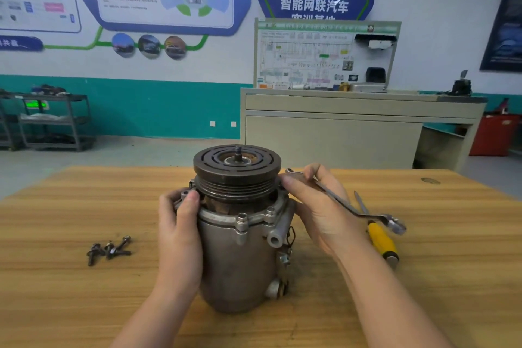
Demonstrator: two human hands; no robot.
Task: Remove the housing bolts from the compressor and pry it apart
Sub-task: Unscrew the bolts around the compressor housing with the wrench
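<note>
Wood-grain bench [70, 206] carries the grey cylindrical metal compressor [240, 257], upright, axis vertical, between your hands. Your left hand [179, 234] wraps its flank; your right hand [319, 206] pinches the steel spanner [353, 210] at the right flange. Removed dark bolts [110, 251] lie left.

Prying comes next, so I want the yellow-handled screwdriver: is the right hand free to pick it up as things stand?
Probably not yet: the right hand grips the wrench. The screwdriver lies unobstructed on the table just beside that wrist.
</note>
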